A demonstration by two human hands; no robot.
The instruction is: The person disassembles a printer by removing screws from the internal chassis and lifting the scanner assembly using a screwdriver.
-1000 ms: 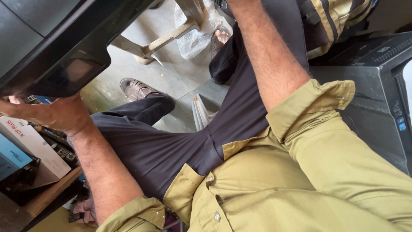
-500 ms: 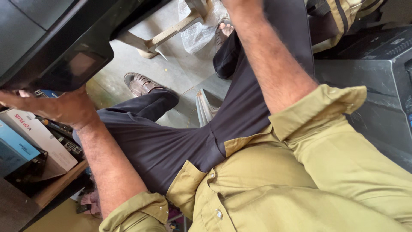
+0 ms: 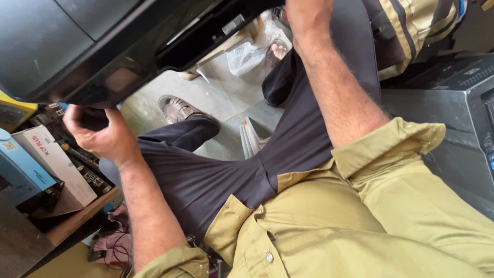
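1. Between the two hands, held up over the lap, hangs a large black machine (image 3: 103, 46), a printer-like casing with a glossy dark panel on its underside; it fills the upper left of the head view.
2. The left hand (image 3: 100, 134) is curled around the casing's lower edge, fingers hooked up against the glossy panel and thumb below, gripping it from underneath.
3. The right hand (image 3: 303, 13) reaches up to the far end of the same casing; only the wrist and the heel of the hand show, so I cannot tell whether its fingers are closed on the body or only pressed against it.
4. The casing's long axis runs from the left hand across and upward to the right hand, tilted, with the left end lower. The left hand sits nearer the camera; the right arm is stretched farther out.
5. Below the casing lie dark trousers (image 3: 206, 175), a brown shoe (image 3: 177, 107) on the grey floor, and an olive shirt (image 3: 334, 226).
6. Just outside the left hand, well below the casing, stand a white carton (image 3: 54, 164) and a blue box (image 3: 20, 170) on a wooden shelf (image 3: 77, 221). Beyond the right forearm rests a second dark grey machine (image 3: 453, 118).
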